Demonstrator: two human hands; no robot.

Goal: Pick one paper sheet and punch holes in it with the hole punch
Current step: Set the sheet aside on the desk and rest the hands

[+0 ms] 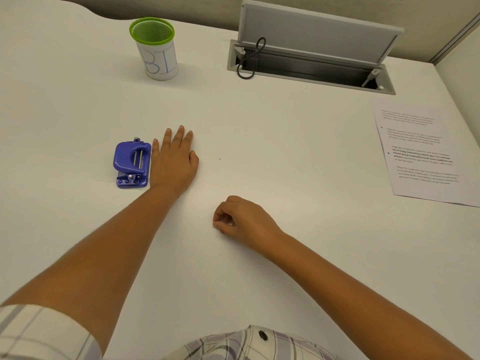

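A blue hole punch (132,164) sits on the white desk (285,255), left of centre. My left hand (174,158) lies flat on the desk with fingers spread, right beside the punch and touching its right edge; it holds nothing. My right hand (241,219) rests lower on the desk, fingers curled into a loose fist, thumb and fingertips pinched together; nothing shows between them. A printed paper sheet (420,152) lies flat at the far right edge, well away from both hands.
A green-rimmed mesh pen cup (155,49) stands at the back. An open grey cable hatch (311,58) with a black cord is at the back right. A tiny white paper dot (220,159) lies right of my left hand.
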